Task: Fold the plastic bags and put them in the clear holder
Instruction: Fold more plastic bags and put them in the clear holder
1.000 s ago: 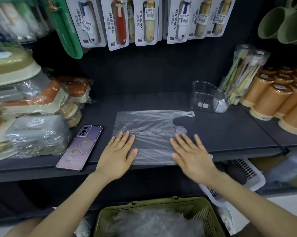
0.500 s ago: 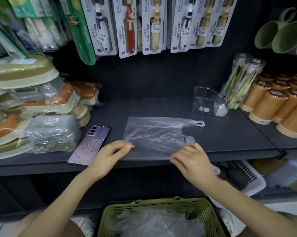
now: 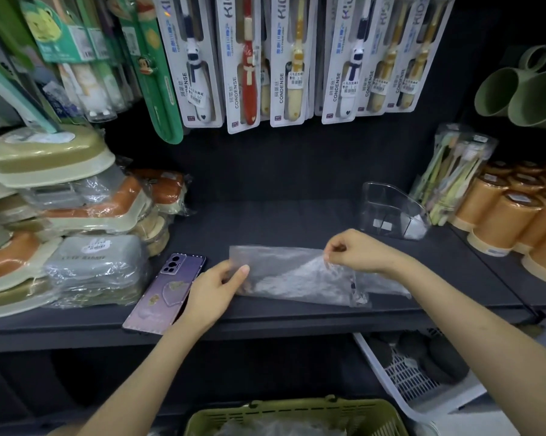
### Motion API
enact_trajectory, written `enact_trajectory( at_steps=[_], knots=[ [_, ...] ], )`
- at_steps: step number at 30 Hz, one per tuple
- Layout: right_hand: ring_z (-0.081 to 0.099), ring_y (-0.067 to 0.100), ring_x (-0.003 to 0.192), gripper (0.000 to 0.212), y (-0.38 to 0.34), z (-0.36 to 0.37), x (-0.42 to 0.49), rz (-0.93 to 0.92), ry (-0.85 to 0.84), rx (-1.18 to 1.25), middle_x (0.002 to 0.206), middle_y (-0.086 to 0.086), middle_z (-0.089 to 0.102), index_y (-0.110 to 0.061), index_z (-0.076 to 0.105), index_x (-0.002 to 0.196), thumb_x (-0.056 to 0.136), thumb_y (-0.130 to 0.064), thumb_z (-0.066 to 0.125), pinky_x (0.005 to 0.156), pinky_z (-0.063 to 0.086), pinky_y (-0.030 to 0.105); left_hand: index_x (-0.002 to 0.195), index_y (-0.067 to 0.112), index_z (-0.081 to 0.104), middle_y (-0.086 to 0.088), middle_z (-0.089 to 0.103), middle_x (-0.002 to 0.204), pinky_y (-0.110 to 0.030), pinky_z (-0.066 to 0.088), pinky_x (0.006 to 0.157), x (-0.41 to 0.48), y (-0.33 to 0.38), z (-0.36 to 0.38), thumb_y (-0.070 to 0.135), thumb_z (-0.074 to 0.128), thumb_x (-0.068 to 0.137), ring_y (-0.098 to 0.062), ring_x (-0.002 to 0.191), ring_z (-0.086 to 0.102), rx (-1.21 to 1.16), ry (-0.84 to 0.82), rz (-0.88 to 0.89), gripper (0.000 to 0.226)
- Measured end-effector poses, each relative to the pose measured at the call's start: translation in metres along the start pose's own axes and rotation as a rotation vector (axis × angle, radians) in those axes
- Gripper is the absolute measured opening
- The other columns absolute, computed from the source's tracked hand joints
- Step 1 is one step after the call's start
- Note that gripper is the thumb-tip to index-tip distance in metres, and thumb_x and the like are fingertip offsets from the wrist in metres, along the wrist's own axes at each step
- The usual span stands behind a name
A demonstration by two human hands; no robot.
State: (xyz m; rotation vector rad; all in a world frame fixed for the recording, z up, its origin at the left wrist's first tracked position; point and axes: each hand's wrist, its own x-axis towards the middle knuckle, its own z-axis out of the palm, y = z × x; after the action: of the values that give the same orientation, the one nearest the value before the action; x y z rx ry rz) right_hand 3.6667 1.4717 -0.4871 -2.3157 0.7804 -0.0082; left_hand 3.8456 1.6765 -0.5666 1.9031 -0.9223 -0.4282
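Note:
A clear plastic bag lies on the dark shelf, its near edge lifted and folded over toward the back. My left hand pinches the bag's left end between thumb and fingers. My right hand pinches the raised edge further right, fingers curled above the bag. The clear holder stands at the back right of the shelf with something white folded in its right corner. Below, a green basket holds more crumpled plastic bags.
A purple phone lies left of the bag, next to wrapped soap boxes. Orange cups and toothbrush packs stand right of the holder. Carded toothbrushes hang on the back wall. A white basket sits below right.
Both hands went from pressing flat on the bag to pinching its near edge, then lifted that edge and carried it toward the back, folding the bag lengthwise. The camera moved closer.

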Motion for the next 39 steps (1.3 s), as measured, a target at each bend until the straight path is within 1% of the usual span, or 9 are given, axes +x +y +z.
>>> enact_trajectory(
  at_steps=[9,19,22,25,29,32,34,37,39],
  knots=[
    [0.056,0.009,0.07,0.032,0.026,0.016,0.054,0.088,-0.013,-0.226,0.063,-0.017,0.058,-0.028,0.059,0.061,0.087,-0.012,0.049,0.062,0.043,0.024,0.074,0.014,0.066,0.002,0.07,0.067,-0.024,0.039,0.059,0.032,0.006,0.02,0.042,0.051,0.096,-0.016,0.07,0.063,0.301,0.208,-0.119,0.039],
    [0.062,0.015,0.07,0.011,0.037,0.006,0.068,0.104,-0.096,0.0,0.07,-0.003,0.068,-0.01,0.072,0.076,0.083,-0.015,0.065,0.07,0.052,0.032,0.074,0.014,0.061,-0.003,0.067,0.066,-0.034,0.044,0.068,0.043,-0.001,0.014,0.035,0.046,0.099,-0.024,0.073,0.063,0.409,0.15,-0.057,0.035],
    [0.066,0.013,0.075,0.014,0.042,0.007,0.068,0.086,-0.072,-0.029,0.067,-0.009,0.069,-0.012,0.073,0.076,0.082,-0.025,0.071,0.078,0.053,0.033,0.072,0.018,0.06,-0.003,0.068,0.066,-0.034,0.046,0.07,0.043,-0.001,0.011,0.035,0.047,0.098,-0.025,0.075,0.064,0.433,0.099,-0.077,0.034],
    [0.063,0.007,0.071,0.02,0.046,0.01,0.071,0.089,-0.076,-0.063,0.058,-0.017,0.065,-0.013,0.073,0.074,0.083,-0.03,0.071,0.08,0.052,0.033,0.073,0.017,0.06,-0.001,0.07,0.069,-0.033,0.045,0.068,0.049,0.0,0.008,0.035,0.051,0.095,-0.025,0.078,0.066,0.443,0.05,-0.16,0.03],
    [0.058,0.009,0.066,0.028,0.047,0.009,0.077,0.074,-0.112,-0.068,0.06,-0.007,0.064,-0.005,0.071,0.072,0.084,-0.03,0.071,0.075,0.051,0.031,0.083,0.016,0.06,-0.004,0.068,0.083,-0.035,0.046,0.074,0.053,0.008,0.002,0.039,0.055,0.09,-0.031,0.089,0.064,0.362,0.111,-0.305,0.025],
    [0.053,0.009,0.058,0.023,0.045,0.007,0.079,0.075,-0.151,-0.041,0.054,-0.008,0.06,-0.012,0.07,0.068,0.085,-0.027,0.072,0.064,0.045,0.025,0.086,0.008,0.06,-0.014,0.059,0.079,-0.039,0.043,0.062,0.046,0.012,0.008,0.031,0.044,0.087,-0.038,0.072,0.059,0.76,0.377,0.107,0.028],
    [0.049,0.003,0.048,0.025,0.045,0.006,0.08,0.075,-0.174,-0.038,0.048,-0.011,0.057,-0.016,0.068,0.064,0.086,-0.027,0.071,0.059,0.044,0.022,0.081,0.007,0.063,-0.013,0.057,0.078,-0.04,0.045,0.061,0.047,0.01,0.021,0.026,0.04,0.084,-0.035,0.067,0.055,0.769,0.282,0.43,0.03],
    [0.045,0.001,0.041,0.027,0.045,0.003,0.079,0.082,-0.188,-0.013,0.047,-0.01,0.056,-0.018,0.066,0.063,0.088,-0.026,0.07,0.06,0.043,0.021,0.108,0.007,0.068,-0.008,0.065,0.107,-0.041,0.051,0.089,0.055,-0.002,0.036,0.032,0.032,0.092,-0.032,0.099,0.061,0.627,-0.053,0.482,0.047],
    [0.046,-0.001,0.044,0.023,0.046,0.003,0.078,0.084,-0.183,-0.021,0.052,-0.01,0.057,-0.017,0.069,0.068,0.089,-0.027,0.068,0.061,0.042,0.02,0.134,0.01,0.054,-0.005,0.053,0.139,-0.029,0.028,0.114,0.057,-0.008,0.041,0.049,0.016,0.092,-0.026,0.133,0.045,0.64,-0.182,0.411,0.069]
  ],
)
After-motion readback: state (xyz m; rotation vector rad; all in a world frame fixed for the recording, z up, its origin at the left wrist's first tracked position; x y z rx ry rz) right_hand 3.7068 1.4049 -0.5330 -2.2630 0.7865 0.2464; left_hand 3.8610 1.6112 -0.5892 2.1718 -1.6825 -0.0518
